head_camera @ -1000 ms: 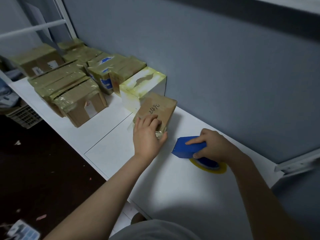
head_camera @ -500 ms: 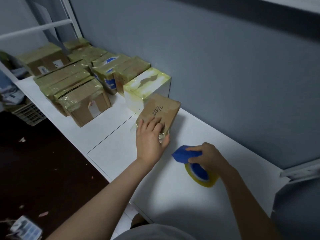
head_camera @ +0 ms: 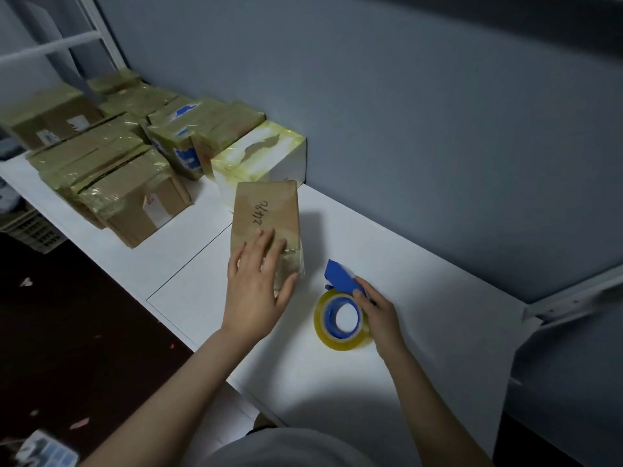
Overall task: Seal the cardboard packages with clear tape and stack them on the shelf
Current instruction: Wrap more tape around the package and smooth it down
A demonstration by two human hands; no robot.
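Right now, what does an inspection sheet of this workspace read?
Surface: white shelf board, one thin seam.
Job's things: brown cardboard package marked 2490; blue tape dispenser with clear yellowish roll lying flat beside it; taped cardboard packages grouped farther left.
Clutter: paper scraps on the dark floor.
Hands: left hand flat on the package; right hand touches the dispenser's handle, grip unclear.
Cables: nothing seen.
Surroundings: grey-blue wall, white metal frame, slatted plastic basket.

Left hand (head_camera: 256, 293) presses package (head_camera: 268, 210); right hand (head_camera: 379, 313) grips dispenser (head_camera: 328, 310).
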